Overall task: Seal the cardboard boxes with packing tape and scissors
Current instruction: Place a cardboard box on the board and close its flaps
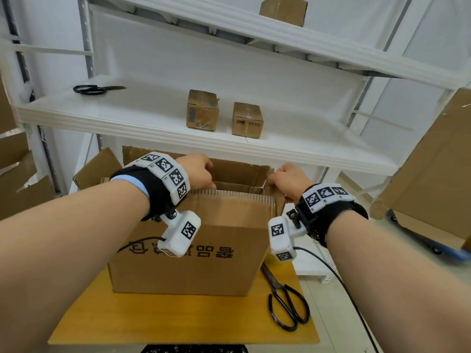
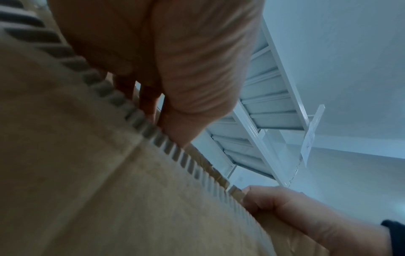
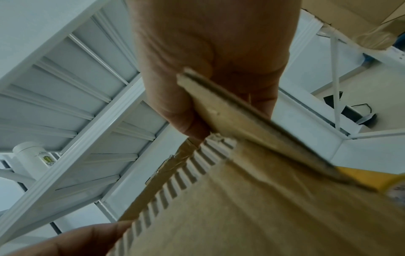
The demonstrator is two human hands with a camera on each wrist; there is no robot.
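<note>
A large cardboard box (image 1: 188, 253) with printed characters on its near side sits at the centre of the frame on a wooden board (image 1: 84, 314), its top flaps open. The left hand (image 1: 196, 174) curls over the near flap's ridged edge at the box's upper left, grasping it. The right hand (image 1: 285, 184) clenches the flaps at the upper right corner of the box, with cardboard pinched in its fist. Black scissors (image 1: 285, 301) lie on the board at lower right, just beside the box. On the white shelf (image 1: 142, 123) above, two small boxes (image 1: 202, 113) stand near each other, and a second pair of scissors (image 1: 94, 89) lies at upper left.
</note>
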